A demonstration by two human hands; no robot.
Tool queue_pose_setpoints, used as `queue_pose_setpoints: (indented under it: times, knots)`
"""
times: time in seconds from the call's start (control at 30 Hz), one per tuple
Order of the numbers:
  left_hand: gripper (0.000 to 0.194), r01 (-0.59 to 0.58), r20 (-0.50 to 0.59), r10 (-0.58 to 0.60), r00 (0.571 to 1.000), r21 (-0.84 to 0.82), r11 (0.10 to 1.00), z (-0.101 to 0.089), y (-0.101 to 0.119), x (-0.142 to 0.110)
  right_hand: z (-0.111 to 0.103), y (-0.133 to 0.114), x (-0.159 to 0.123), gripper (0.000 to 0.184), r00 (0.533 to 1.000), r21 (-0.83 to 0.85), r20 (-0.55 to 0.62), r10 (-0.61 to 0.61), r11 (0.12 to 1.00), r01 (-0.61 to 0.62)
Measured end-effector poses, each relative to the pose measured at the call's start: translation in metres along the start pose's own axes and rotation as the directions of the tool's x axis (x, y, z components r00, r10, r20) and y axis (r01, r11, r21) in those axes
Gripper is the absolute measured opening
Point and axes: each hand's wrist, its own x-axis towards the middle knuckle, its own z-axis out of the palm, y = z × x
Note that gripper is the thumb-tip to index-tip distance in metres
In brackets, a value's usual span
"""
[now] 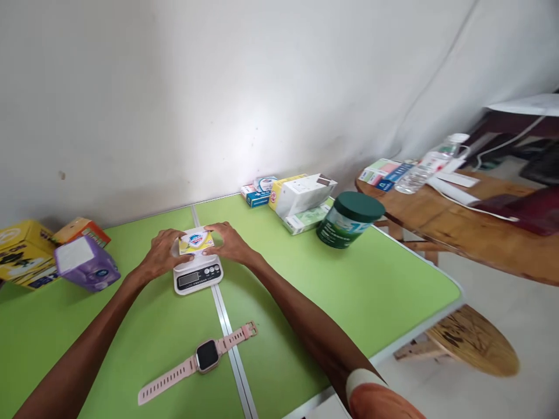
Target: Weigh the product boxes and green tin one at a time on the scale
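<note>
A small yellow and white soap box (196, 241) with a blue shield logo is held between my two hands, over the pan of a white kitchen scale (198, 276). My left hand (164, 254) grips its left end, fingers behind and thumb at the front. On the opposite end, my right hand (229, 241) has it pinched between thumb and fingers. Whether the box rests on the pan cannot be made out. The scale's display looks dark. Nearer to me lies a smartwatch (207, 355) with a pink strap, its screen black.
Left on the green table (288, 302) stand a yellow box (26, 253), an orange box (81, 231) and a purple pack (87, 263). Toward the back right are a white box (305, 195) and a green-lidded tub (349, 220). A wooden table at right carries a bottle (430, 166).
</note>
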Motion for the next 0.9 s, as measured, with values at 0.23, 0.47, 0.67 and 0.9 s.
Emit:
queue_pose_setpoints:
  times: [0.23, 0.47, 0.67, 0.9]
  knots:
    - [0.054, -0.134, 0.008, 0.133, 0.991, 0.048, 0.990, 0.009, 0.051, 0.018, -0.043, 0.001, -0.039, 0.068, 0.996, 0.041, -0.090, 0.005, 0.999, -0.001]
    - [0.049, -0.261, 0.094, 0.273, 0.957, -0.126, 0.957, 0.095, 0.144, 0.053, -0.120, 0.031, -0.134, 0.063, 0.947, 0.072, -0.240, 0.213, 0.977, -0.201]
    - [0.048, -0.198, 0.116, 0.237, 0.964, -0.278, 0.940, 0.185, 0.210, 0.080, -0.165, 0.059, -0.196, 0.057, 0.816, 0.073, -0.478, 0.324, 0.941, -0.331]
    - [0.050, -0.124, 0.052, 0.145, 0.988, -0.291, 0.949, 0.234, 0.248, 0.084, -0.162, 0.089, -0.213, 0.055, 0.697, -0.041, -0.668, 0.261, 0.922, -0.385]
